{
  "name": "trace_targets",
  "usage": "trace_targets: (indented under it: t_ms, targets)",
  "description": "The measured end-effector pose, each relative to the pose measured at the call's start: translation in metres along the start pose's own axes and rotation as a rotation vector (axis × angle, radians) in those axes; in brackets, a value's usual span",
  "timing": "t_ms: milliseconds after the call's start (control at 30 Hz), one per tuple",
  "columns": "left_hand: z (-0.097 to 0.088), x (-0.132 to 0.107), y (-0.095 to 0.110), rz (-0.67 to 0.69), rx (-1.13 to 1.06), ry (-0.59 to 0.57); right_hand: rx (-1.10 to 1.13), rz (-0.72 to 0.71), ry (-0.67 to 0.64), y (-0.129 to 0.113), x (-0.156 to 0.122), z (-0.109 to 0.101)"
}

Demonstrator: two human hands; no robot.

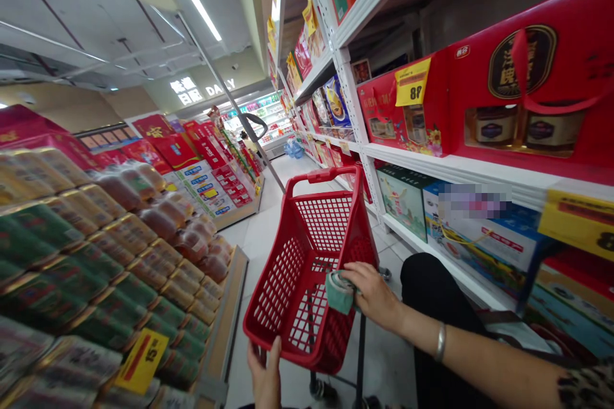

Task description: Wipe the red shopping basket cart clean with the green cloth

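Note:
A red plastic shopping basket on a wheeled frame stands in the aisle in front of me. My left hand grips its near rim from below, thumb over the edge. My right hand rests on the basket's right rim and is closed on a folded green cloth. A silver bangle circles my right wrist. The basket looks empty inside.
Stacked shrink-wrapped cans with a yellow price tag fill a low display on the left. White shelves on the right carry red gift boxes and blue cartons. The tiled aisle runs ahead.

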State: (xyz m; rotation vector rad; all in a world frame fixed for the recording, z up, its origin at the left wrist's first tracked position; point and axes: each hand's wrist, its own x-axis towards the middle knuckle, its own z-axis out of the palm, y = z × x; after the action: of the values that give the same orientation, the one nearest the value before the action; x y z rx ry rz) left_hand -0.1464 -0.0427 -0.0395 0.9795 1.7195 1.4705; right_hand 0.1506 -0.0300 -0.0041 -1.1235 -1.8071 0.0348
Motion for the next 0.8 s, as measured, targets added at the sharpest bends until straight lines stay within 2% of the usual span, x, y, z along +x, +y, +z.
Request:
trace_targets:
  t_ms: [200,367,500,667,800]
  targets:
    - [0.000,0.000,0.000,0.003,-0.024,0.024,-0.120,0.142,0.014,0.026,0.037,-0.019]
    - [-0.002,0.002,-0.003,0.009,-0.031,0.013,-0.334,0.125,-0.017,0.046,0.066,-0.036]
    - [-0.005,0.004,-0.005,0.009,-0.007,0.000,-0.483,0.121,0.012,0.067,0.103,-0.050]
    - [-0.007,0.006,-0.008,-0.009,-0.017,0.014,-0.636,0.239,0.014,0.089,0.161,-0.072]
    - [-0.009,0.007,-0.014,-0.008,0.002,0.032,-0.685,0.324,0.021,0.103,0.184,-0.078]
